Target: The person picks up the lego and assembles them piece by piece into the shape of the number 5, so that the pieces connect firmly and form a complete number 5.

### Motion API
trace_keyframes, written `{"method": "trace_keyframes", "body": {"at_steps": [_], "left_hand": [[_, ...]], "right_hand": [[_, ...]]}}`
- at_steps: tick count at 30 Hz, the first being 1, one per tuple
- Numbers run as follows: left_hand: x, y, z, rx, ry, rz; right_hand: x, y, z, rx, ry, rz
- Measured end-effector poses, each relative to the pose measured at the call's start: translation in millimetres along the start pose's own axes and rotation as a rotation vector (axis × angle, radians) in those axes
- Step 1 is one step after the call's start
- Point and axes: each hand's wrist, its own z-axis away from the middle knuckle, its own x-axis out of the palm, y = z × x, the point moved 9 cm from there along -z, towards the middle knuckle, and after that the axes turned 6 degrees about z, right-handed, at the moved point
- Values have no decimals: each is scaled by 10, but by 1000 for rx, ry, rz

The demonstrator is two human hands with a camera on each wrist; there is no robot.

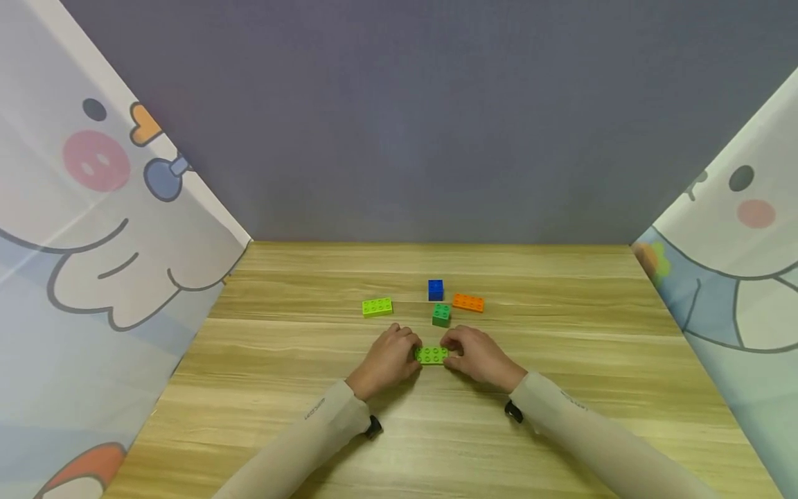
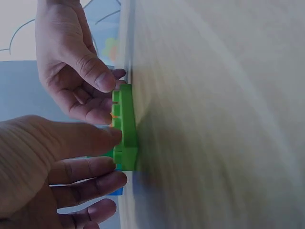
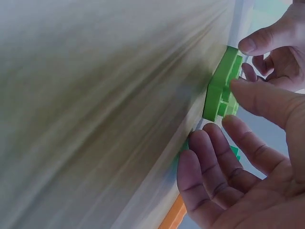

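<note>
A lime green building brick point(image 1: 431, 355) with two rows of studs lies flat on the table between the two hands. Its left end is pinched by the left hand point(image 1: 389, 357), thumb on the near side and index finger on the far side. The right hand point(image 1: 479, 353) pinches the right end in the same way. In the left wrist view the brick point(image 2: 127, 129) stands close against the wood, with the left thumb point(image 2: 102, 137) on its studded edge. The right wrist view shows the right hand's other fingers point(image 3: 205, 167) loosely bent beside the brick point(image 3: 220, 88).
Beyond the hands sit a small green brick point(image 1: 441, 315), a blue brick point(image 1: 436, 290) behind it, an orange brick point(image 1: 468, 303) to the right and another lime green brick point(image 1: 377, 308) to the left. A grey wall point(image 1: 436, 138) rises behind the wooden table point(image 1: 299, 291).
</note>
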Motion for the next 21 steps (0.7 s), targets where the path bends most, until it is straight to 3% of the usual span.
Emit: {"method": "trace_keyframes", "body": {"at_steps": [4, 12, 17, 21], "left_hand": [[-60, -13, -17, -4, 37, 16], [-175, -24, -90, 4, 117, 46], [-171, -96, -127, -33, 150, 81], [-200, -101, -178, -26, 185, 89]], "right_hand": [[-70, 18, 12, -15, 30, -32], [-325, 37, -6, -64, 164, -52], [-366, 22, 2, -70, 191, -77], [-386, 44, -13, -56, 219, -108]]}}
